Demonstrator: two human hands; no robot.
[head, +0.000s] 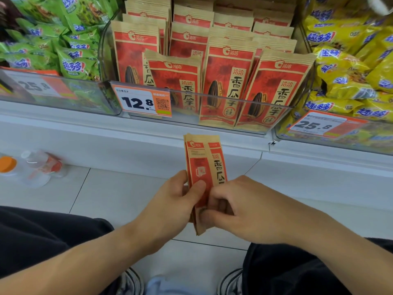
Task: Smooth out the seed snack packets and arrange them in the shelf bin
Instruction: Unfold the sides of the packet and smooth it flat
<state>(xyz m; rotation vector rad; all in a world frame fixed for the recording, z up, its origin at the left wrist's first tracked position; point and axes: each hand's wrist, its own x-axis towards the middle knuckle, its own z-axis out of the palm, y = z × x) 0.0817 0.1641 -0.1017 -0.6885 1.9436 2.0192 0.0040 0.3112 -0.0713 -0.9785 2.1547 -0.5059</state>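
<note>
A small sheaf of red-and-tan paper seed packets (pixel 205 177) stands upright, gripped by both hands in front of the white shelf ledge (pixel 127 143). The left hand (pixel 176 201) pinches its left edge, thumb across the face; the right hand (pixel 240 207) curls its fingers (pixel 214 206) round the lower right edge. Above, the clear plastic shelf bin (pixel 234 103) holds rows of matching packets (pixel 229 81), with a gap behind its front wall, right of the orange price tag (pixel 141 102).

Packets (pixel 225 86) stand in the bin (pixel 234 103); bottles (pixel 40 167) lie on the floor (pixel 119 194), left.
</note>
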